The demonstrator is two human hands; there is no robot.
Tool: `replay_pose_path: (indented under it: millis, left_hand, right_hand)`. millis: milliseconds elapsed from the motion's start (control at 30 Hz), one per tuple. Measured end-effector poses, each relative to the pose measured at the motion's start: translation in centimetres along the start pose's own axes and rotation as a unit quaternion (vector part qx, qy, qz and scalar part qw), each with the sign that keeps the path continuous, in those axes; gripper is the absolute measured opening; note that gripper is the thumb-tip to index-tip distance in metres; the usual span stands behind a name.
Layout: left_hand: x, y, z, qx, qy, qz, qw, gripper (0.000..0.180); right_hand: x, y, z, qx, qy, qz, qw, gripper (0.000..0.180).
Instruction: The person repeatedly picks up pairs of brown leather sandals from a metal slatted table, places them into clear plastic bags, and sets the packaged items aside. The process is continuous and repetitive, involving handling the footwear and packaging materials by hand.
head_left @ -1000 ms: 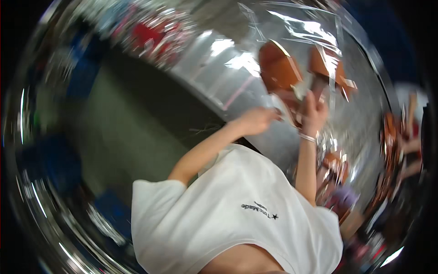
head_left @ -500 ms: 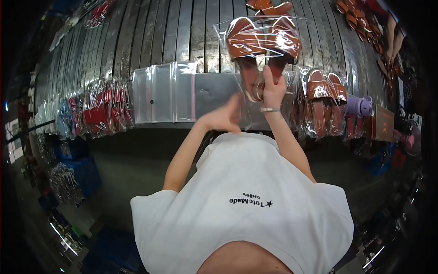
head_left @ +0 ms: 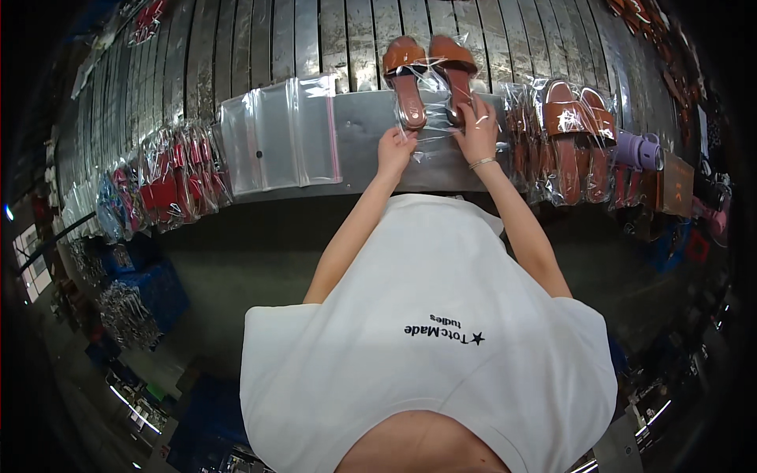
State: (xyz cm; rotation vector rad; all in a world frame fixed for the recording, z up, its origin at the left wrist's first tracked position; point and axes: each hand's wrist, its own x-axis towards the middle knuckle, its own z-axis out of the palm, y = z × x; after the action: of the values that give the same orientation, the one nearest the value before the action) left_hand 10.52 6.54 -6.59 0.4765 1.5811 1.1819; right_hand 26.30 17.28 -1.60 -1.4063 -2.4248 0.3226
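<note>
A pair of brown slide sandals (head_left: 412, 101) in a clear plastic bag (head_left: 432, 147) lies across the grey bench strip and the slats beyond it, heels toward me. My left hand (head_left: 396, 152) pinches the bag's near edge beside the left sandal's heel. Around the heel end of the right sandal, my right hand (head_left: 478, 135) is closed through the film, fingers on top. A bracelet is on my right wrist. Flat clear bags (head_left: 276, 138) are laid out to the left of my left hand.
Bagged brown sandals (head_left: 569, 122) stand in a row at right, beside a lilac cup-like object (head_left: 635, 150) and a brown box (head_left: 674, 183). Bagged red items (head_left: 177, 177) fill the left side. The slatted metal table (head_left: 260, 47) stretches away; a blue crate (head_left: 158, 292) stands below left.
The bagged sandals have come down from the raised right hand onto the bench. My left hand has moved right and forward to the bag's near edge.
</note>
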Motion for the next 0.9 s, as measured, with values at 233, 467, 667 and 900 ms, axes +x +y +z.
replay_pose_path:
  millis: [233,467,667,900]
  left_hand:
    - [-2.9,3.7,-2.1,-0.048,-0.077,-0.186,0.978,0.029]
    - [-4.5,3.6,-4.6,-0.041,-0.051,-0.159,0.985,0.035]
    - [-4.0,3.7,-4.1,-0.010,-0.076,-0.123,0.989,0.031]
    - [-5.9,3.4,-1.8,-0.017,-0.107,-0.164,0.980,0.024]
  right_hand:
    - [-1.4,-6.5,1.7,0.176,-0.297,-0.169,0.923,0.017]
    - [-8.4,0.4,-4.2,0.102,-0.350,-0.070,0.928,0.018]
    - [-3.0,-8.9,0.3,0.218,-0.164,-0.097,0.957,0.015]
    - [-12.6,4.5,-5.9,0.238,-0.237,0.074,0.939,0.013]
